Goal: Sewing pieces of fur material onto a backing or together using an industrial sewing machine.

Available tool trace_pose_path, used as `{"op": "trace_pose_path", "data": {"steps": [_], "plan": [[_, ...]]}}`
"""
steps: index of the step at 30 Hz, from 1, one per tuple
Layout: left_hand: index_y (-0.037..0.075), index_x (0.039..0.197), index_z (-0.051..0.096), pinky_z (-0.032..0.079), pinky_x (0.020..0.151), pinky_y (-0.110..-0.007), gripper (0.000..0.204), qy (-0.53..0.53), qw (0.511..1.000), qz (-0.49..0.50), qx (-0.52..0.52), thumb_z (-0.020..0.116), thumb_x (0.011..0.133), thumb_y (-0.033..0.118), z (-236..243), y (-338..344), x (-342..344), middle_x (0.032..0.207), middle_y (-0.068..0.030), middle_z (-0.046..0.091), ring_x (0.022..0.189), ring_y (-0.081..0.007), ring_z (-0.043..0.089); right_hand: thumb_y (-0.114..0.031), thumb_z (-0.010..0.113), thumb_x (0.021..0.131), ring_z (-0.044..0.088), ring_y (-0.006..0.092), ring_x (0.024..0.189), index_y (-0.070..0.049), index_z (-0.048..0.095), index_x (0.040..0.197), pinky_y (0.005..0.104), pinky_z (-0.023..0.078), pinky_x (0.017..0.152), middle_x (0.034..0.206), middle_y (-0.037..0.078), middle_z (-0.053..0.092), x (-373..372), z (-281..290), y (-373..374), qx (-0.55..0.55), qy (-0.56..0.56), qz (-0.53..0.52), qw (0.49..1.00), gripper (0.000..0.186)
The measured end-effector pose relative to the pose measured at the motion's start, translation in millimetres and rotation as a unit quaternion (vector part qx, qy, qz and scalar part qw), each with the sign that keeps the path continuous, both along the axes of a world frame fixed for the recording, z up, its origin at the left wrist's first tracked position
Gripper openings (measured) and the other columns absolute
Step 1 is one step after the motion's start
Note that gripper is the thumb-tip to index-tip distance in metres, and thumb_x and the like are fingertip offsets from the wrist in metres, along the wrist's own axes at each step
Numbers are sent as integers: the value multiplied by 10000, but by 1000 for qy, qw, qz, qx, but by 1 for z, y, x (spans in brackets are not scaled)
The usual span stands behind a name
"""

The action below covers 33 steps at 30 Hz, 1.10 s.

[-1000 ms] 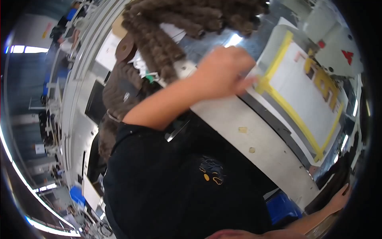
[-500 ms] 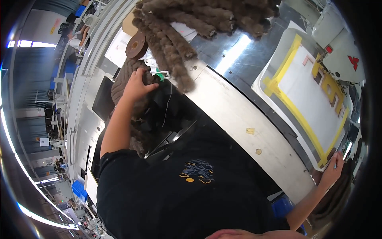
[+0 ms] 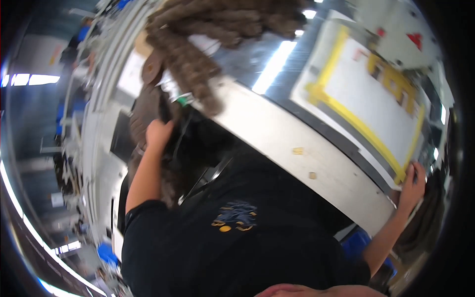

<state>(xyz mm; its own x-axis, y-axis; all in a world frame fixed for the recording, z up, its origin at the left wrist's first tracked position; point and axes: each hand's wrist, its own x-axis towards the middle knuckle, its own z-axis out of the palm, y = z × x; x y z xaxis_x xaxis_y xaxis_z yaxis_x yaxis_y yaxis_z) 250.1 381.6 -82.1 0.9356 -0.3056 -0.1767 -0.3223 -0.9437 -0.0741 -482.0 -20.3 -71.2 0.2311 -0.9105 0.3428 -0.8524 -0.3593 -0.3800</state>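
Observation:
Over the left side of the bench, my left hand (image 3: 158, 134) is closed on a brown ribbed fur piece (image 3: 143, 113), which hangs down past the bench edge. White cloth bits with a green scrap (image 3: 183, 100) lie just beyond that hand. At the far right, my right hand (image 3: 411, 188) has its fingers curled by the near corner of a white board edged with yellow tape (image 3: 363, 119). What those fingers hold, if anything, is hidden. Long brown fur strips (image 3: 190, 57) are heaped at the far side, their ends draped over the bench.
A brown roll (image 3: 152, 68) stands beside the fur strips. The pale bench edge (image 3: 277, 131) runs diagonally in front of me, with two small tan patches on it. A whitish machine (image 3: 396, 29) rises at the far right. Below my right arm sits a blue bin (image 3: 355, 243).
My left hand has drawn back toward me and gone from spread fingers to a closed grip on the fur piece. The view has shifted, and my right hand stays near the board's corner.

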Motion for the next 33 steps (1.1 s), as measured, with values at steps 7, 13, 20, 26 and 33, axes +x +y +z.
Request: {"op": "trace_pose_path", "data": {"steps": [7,13,20,26,33], "plan": [[-51,1358,616,493,1015,-395,570,300,928,-109,-191,725,856,196,-6,56,95,1226,-145,711,1152,-249,661,-122,718,859,658,356,1048,-68,726,979,442,525,932,1059,134,711,66,18,24,-41,-58,2,997,132],[-49,1428,561,454,1091,-397,681,355,892,-217,-179,735,852,270,-71,-98,145,1348,-182,663,1253,-274,623,-128,720,875,638,317,1002,-57,722,965,438,506,938,1016,80,691,80,28,18,-43,-86,55,994,115],[-71,1409,570,461,1096,-405,762,273,928,-210,-140,755,820,375,-41,-150,102,1340,-207,667,1254,-306,629,-140,726,888,626,316,1081,-55,725,998,429,506,962,1099,94,692,63,27,20,-10,-96,16,995,139],[-90,1393,577,467,1100,-412,841,190,966,-132,-113,772,792,465,-15,-92,58,1333,-229,671,1254,-334,633,-126,731,874,632,321,1034,-55,724,981,428,518,923,1067,87,697,64,24,18,-28,-105,33,994,129],[-112,1375,586,475,1105,-419,941,87,993,-29,-71,792,760,570,8,-15,14,1325,-254,675,1255,-366,639,-118,728,866,631,312,1000,-69,716,940,427,507,931,1005,64,689,66,27,22,-26,-113,27,993,89]]}}
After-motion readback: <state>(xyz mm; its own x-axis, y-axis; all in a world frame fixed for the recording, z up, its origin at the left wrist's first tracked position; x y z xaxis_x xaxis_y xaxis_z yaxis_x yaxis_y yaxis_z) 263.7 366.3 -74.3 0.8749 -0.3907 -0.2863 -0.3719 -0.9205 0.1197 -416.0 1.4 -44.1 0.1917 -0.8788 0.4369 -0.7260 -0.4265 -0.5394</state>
